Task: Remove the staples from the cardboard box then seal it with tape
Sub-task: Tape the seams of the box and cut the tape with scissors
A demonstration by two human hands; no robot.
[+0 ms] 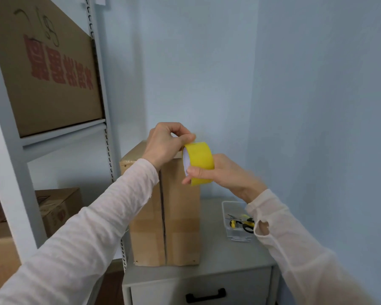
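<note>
The tall brown cardboard box [178,216] fills the left of the grey table [218,258], close beside the white metal shelf post [107,150] — tight there. Bare tabletop runs between the box and the clear plastic tray [238,235]; the yellow tape roll [200,160] crowds the box's top.

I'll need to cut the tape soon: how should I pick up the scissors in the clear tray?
Take the black-and-yellow-handled scissors by their looped handles, which lie at the near right end of the clear plastic tray on the grey cabinet. The blades point away to the left. Come down from above, as the tray is open-topped and walled. The right sleeve partly hides them.
</note>
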